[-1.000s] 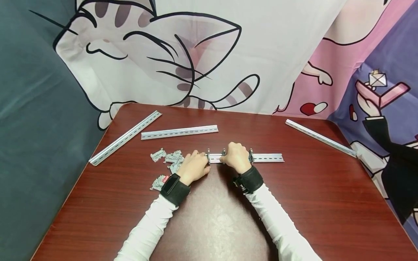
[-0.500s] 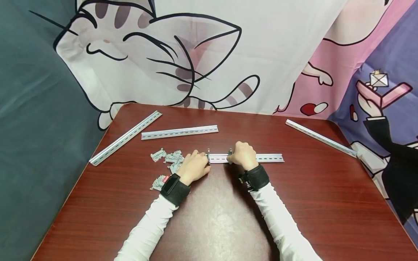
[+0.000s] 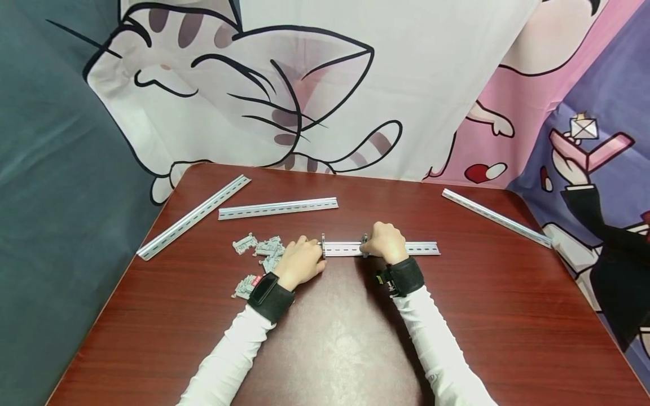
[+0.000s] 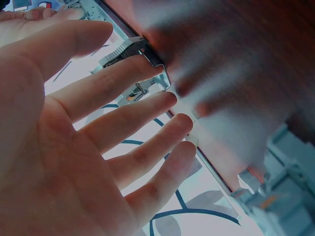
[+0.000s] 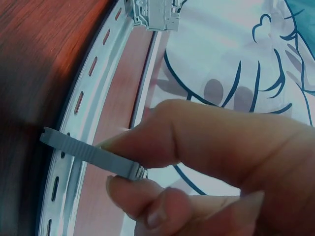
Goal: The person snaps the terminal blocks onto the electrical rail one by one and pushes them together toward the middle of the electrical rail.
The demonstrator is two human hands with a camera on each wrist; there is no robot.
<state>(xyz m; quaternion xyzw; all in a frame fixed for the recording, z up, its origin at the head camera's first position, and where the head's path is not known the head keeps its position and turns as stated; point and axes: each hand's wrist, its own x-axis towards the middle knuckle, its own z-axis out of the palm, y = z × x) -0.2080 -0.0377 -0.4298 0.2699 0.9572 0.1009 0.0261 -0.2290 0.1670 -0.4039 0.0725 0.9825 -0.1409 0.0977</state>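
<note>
A slotted metal DIN rail (image 3: 343, 248) lies crosswise on the table. My right hand (image 3: 387, 242) pinches a thin grey terminal block (image 5: 88, 153) between thumb and index finger; that block sits across the rail. At the rail's left end stands another grey terminal block (image 3: 323, 246), also visible at the top of the right wrist view. Beside it is my left hand (image 3: 299, 262), its fingers extended and slightly bent in the left wrist view, the index finger (image 4: 115, 81) against or very near the block. Part of the rail is hidden behind the right hand.
Several loose grey terminal blocks (image 3: 269, 248) lie left of the left hand, with a grey piece with a red part (image 3: 246, 286) nearer me. Three more rails rest farther back: a slanted rail (image 3: 193, 218), a middle rail (image 3: 278, 208) and a right rail (image 3: 496, 218).
My right hand has moved right along the rail, and the pinched block has shifted right with it. A further block seen right of that hand earlier is now hidden. The left hand stays put.
</note>
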